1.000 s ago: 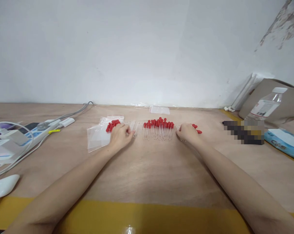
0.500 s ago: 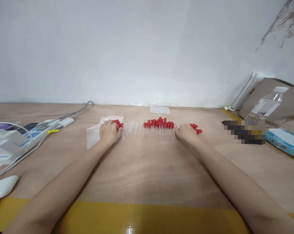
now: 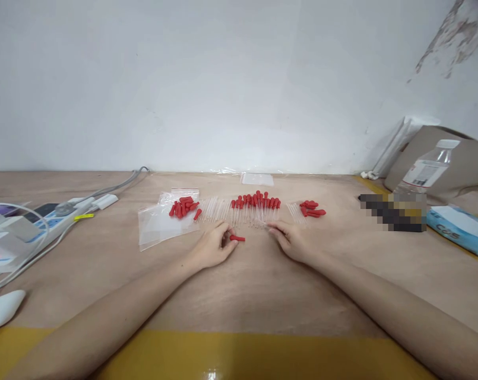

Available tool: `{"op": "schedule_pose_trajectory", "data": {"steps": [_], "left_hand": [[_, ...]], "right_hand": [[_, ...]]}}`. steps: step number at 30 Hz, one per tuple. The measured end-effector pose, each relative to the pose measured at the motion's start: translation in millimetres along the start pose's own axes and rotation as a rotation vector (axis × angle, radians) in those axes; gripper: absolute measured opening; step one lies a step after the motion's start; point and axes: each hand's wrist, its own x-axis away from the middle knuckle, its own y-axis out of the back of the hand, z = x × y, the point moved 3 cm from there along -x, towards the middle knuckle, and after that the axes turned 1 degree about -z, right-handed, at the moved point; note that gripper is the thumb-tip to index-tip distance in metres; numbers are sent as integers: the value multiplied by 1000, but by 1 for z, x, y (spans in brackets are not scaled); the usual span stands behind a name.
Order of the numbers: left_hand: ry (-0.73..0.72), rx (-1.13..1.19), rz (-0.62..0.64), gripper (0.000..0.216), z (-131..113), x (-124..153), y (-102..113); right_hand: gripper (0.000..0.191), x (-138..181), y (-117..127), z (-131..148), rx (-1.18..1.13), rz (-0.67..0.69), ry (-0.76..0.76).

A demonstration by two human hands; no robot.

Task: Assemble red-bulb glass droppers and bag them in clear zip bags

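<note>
My left hand (image 3: 215,246) is closed, pinching a red rubber dropper bulb (image 3: 238,238) between thumb and fingertips, with the bulb's narrow end pointing right. My right hand (image 3: 289,240) is pinched on a thin clear glass dropper tube (image 3: 263,224), which juts left from the fingertips and is faint against the table. Behind both hands lies a row of droppers with red bulbs (image 3: 257,200) fitted on top. Bare glass tubes (image 3: 216,209) lie left of that row, and a smaller group of tubes (image 3: 295,212) lies right of it.
Loose red bulbs (image 3: 183,207) are heaped on clear zip bags (image 3: 154,230) at left. More bulbs (image 3: 313,210) lie at right. A power strip (image 3: 53,219) with cables is far left. A bottle (image 3: 429,168) and a blue tissue pack (image 3: 458,230) stand at right.
Both hands have come inward and nearer to me from the two side piles. A red bulb now shows in my left hand and a glass tube in my right.
</note>
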Motion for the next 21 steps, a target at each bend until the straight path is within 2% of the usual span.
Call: {"op": "schedule_pose_trajectory", "data": {"steps": [3,7,17,21], "left_hand": [[3,60,26,29,-1,-2,-9],[-14,54,31,16,0,-10,-14],[79,303,14,18,-2,-6,-19],[126,447,63,22,-1,-6,-23]], "right_hand": [[21,9,-4,7,26,5,78],[17,9,-8,10,25,-11,131],[18,8,-13,12,-44,-36,168],[18,9,-13,15,-54,-24,183]]}}
